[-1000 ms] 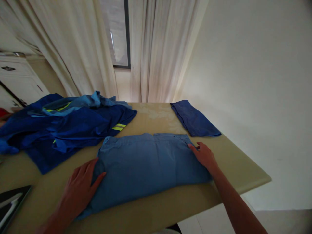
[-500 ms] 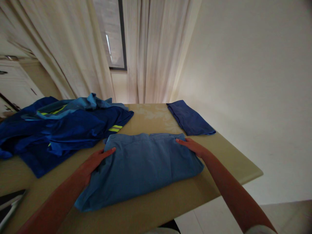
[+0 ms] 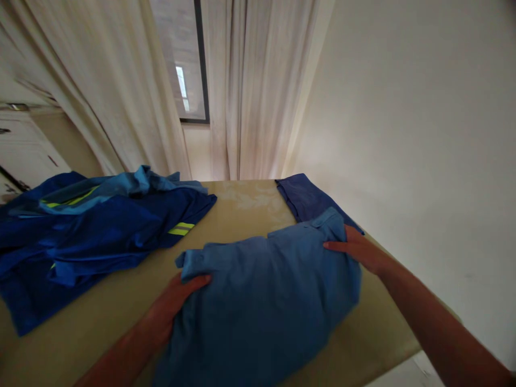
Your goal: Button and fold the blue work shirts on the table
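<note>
A folded light blue garment (image 3: 262, 301) is raised off the beige table (image 3: 113, 312), held at both ends. My left hand (image 3: 173, 298) grips its left edge, thumb on top. My right hand (image 3: 360, 250) holds its right end, where the cloth bunches up. The garment's near part hangs toward me. Behind its right end lies a folded dark blue cloth (image 3: 300, 196) at the table's far right corner.
A heap of dark blue work clothes with yellow-green reflective stripes (image 3: 92, 226) covers the table's left half. Cream curtains (image 3: 250, 86) and a window hang behind the table. A plain wall stands to the right. White cabinets show at far left.
Both hands moved from pressing the flat garment to gripping its ends and lifted it off the table toward the right. The view shifted left and the dark object at lower left left the frame.
</note>
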A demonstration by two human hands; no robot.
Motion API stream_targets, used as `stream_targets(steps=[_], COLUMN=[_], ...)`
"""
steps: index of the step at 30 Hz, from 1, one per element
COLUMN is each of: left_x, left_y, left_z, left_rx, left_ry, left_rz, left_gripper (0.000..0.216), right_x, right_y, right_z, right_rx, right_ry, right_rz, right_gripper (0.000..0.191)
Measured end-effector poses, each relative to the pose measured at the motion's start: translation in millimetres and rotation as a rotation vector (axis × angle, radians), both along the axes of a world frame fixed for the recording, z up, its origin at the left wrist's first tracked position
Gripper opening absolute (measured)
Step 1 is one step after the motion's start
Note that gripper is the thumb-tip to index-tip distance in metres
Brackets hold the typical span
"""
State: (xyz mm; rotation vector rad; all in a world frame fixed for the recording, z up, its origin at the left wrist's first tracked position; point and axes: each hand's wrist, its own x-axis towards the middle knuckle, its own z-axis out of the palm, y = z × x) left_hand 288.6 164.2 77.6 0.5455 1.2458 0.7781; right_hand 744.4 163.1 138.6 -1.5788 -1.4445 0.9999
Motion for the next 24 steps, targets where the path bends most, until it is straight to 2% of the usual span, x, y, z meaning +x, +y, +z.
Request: stream_targets(steps=[2,4,6,8,9,10,11,12,14,17,19,21,22,24], left_x=[42.9,98.5,160.4,218.0,241.4,259.3,270.9,275.3,262.7,198.2,137.9,77.3,49.9,3.9], left_y=[-9.8,-8.3,2.9,15.3,18.7,19.1,16.4,11.2,-1.9,-8.7,3.3,25.6,38.2,61.4], left_z=[-1.5,-0.9,2.1,4.2,3.1,-0.5,-6.8,-15.7,-38.3,-66.5,-71.1,-64.1,-57.9,-44.1], left_rx=[-0.013,0.015,0.065,0.154,0.144,0.089,0.018,-0.028,-0.049,0.202,0.508,0.719,0.776,0.904], left_ry=[-0.125,-0.233,-0.294,-0.355,-0.368,-0.374,-0.352,-0.336,-0.295,-0.2,0.085,0.509,0.689,1.062], left_rz=[-0.028,-0.02,0.023,0.06,0.023,-0.076,-0.16,-0.228,-0.372,-0.525,-0.531,-0.451,-0.398,-0.282], left_gripper=[0.055,0.059,0.058,0.05,0.048,0.048,0.049,0.052,0.058,0.05,0.032,0.016,0.017,0.023], right_x=[36.0,62.7,72.6,62.4,49.9,33.1,12.6,-10.7,-62.1,-134.7,-169.1,-187.2,-189.9,-184.7], right_y=[25.0,70.2,126.8,181.1,203.3,220.7,232.6,238.9,235.9,205.5,180.9,160.5,152.4,139.3], right_z=[49.2,102.9,149.8,176.9,179.7,174.5,161.3,140.8,82.4,-19.8,-73.7,-103.2,-108.2,-102.6], right_rx=[0.106,0.214,0.303,0.368,0.384,0.398,0.418,0.425,0.406,0.343,0.317,0.327,0.341,0.39], right_ry=[-0.186,-0.447,-0.651,-0.63,-0.617,-0.596,-0.568,-0.547,-0.547,-0.532,-0.496,-0.451,-0.43,-0.398], right_rz=[0.036,0.044,-0.083,-0.196,-0.174,-0.144,-0.121,-0.118,-0.134,0.017,0.129,0.173,0.177,0.156], right_gripper=[0.032,0.026,0.022,0.01,0.023,0.025,0.021,0.019,0.026,0.037,0.041,0.035,0.034,0.037])
